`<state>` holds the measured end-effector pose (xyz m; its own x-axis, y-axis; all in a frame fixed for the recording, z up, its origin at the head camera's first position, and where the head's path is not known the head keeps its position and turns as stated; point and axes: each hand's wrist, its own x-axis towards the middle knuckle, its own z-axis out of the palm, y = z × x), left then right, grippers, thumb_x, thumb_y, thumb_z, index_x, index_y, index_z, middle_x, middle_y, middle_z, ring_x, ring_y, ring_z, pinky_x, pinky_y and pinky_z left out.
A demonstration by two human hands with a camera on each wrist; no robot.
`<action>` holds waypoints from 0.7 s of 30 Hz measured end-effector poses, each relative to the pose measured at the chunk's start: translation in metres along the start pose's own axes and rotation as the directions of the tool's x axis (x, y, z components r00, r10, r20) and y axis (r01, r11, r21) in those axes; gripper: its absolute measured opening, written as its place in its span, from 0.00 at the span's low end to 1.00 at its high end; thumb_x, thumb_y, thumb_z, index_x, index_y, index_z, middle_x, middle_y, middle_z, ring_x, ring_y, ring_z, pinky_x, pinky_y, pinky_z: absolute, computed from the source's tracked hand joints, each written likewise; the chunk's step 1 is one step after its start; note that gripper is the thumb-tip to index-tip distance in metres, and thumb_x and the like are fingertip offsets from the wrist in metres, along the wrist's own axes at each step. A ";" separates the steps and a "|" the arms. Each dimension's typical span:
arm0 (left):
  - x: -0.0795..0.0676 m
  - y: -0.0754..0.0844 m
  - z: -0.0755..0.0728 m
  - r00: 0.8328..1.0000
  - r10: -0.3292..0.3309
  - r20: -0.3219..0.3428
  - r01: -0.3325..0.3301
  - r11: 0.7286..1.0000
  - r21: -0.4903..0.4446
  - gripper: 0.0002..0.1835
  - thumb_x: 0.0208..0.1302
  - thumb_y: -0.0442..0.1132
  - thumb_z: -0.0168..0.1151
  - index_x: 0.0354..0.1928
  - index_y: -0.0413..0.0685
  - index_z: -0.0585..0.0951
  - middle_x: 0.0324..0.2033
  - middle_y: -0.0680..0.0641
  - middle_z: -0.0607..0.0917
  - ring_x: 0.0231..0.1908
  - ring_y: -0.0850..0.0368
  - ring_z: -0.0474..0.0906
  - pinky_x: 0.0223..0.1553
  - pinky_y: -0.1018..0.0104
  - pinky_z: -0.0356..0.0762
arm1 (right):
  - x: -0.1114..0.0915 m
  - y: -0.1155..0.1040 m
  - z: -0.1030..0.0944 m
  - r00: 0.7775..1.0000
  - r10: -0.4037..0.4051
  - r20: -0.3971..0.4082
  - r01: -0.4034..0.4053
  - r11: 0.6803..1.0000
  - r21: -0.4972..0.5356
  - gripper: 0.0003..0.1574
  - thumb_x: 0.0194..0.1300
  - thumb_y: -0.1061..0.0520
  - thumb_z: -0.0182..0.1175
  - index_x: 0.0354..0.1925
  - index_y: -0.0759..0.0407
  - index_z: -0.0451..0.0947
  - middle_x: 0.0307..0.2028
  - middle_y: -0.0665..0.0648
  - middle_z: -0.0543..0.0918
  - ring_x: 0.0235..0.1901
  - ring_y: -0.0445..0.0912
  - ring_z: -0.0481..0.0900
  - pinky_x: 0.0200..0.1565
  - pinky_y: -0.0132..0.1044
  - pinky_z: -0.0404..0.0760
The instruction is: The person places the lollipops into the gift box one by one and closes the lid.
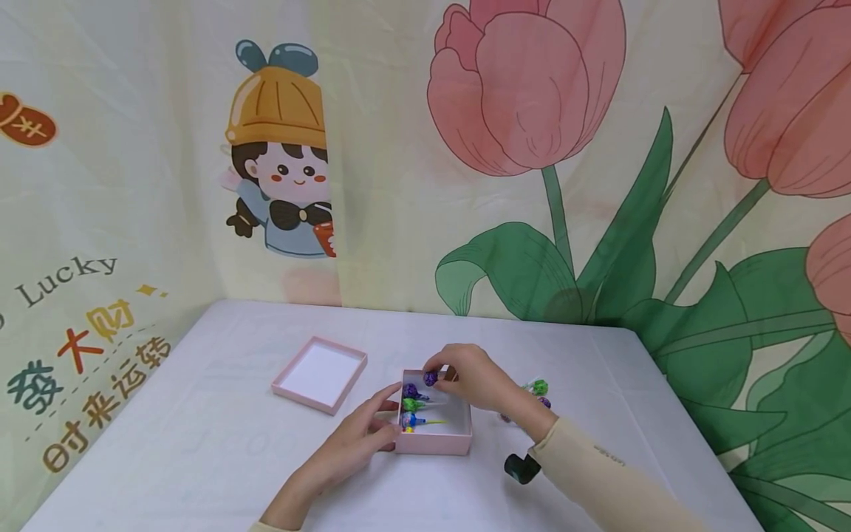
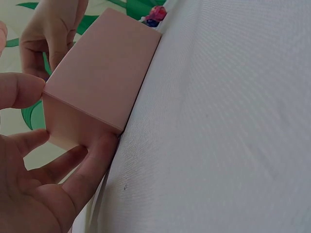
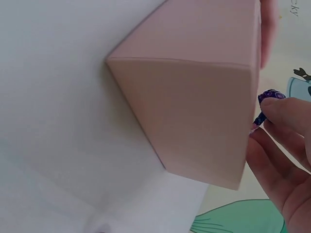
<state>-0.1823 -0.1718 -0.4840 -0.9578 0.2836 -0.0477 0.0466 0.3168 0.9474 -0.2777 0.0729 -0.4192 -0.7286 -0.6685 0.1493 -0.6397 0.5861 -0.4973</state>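
A pink open-topped box stands on the white table. Inside it, along its left side, lie a dark purple lollipop, a green lollipop and a blue lollipop, with a bit of yellow in front. My left hand touches the box's left end with spread fingertips, its thumb at the upper edge in the left wrist view. Over the back of the box, my right hand pinches a purple-wrapped lollipop between thumb and fingers. Its stick is mostly hidden in the right wrist view.
The pink-rimmed lid lies with its white inside up, left of the box. Beyond my right forearm are a green lollipop and a purple one, partly covered. A black object sits by the right sleeve. A printed curtain hangs behind the table.
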 end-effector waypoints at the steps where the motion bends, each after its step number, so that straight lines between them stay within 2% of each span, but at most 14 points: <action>1: 0.000 0.000 0.000 1.000 0.001 0.000 -0.001 1.000 -0.001 0.38 0.75 0.43 0.62 0.83 0.55 0.61 0.72 0.36 0.73 0.56 0.49 0.81 0.54 0.55 0.87 | -0.001 0.000 0.002 1.000 -0.004 0.000 0.004 1.000 -0.007 0.20 0.67 0.63 0.73 0.56 0.54 0.88 0.45 0.48 0.88 0.40 0.38 0.83 0.42 0.24 0.84; 11: 0.000 0.001 0.000 1.000 -0.006 -0.002 0.006 1.000 0.007 0.39 0.75 0.43 0.62 0.83 0.57 0.61 0.72 0.36 0.73 0.57 0.49 0.81 0.54 0.54 0.87 | -0.001 0.002 0.017 0.999 -0.036 0.003 0.036 0.998 -0.057 0.20 0.67 0.65 0.73 0.57 0.57 0.88 0.45 0.50 0.88 0.39 0.36 0.82 0.43 0.25 0.84; 21: -0.001 0.001 0.000 1.000 0.000 0.010 0.000 1.000 -0.007 0.38 0.75 0.43 0.61 0.83 0.56 0.60 0.72 0.36 0.73 0.56 0.49 0.82 0.53 0.55 0.88 | 0.000 0.004 0.035 1.000 -0.014 -0.019 0.011 0.988 -0.156 0.18 0.66 0.61 0.75 0.54 0.52 0.90 0.46 0.49 0.89 0.44 0.40 0.85 0.50 0.27 0.85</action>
<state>-0.1816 -0.1721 -0.4827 -0.9548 0.2929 -0.0505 0.0451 0.3105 0.9495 -0.2714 0.0594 -0.4507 -0.7239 -0.6681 0.1721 -0.6781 0.6430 -0.3560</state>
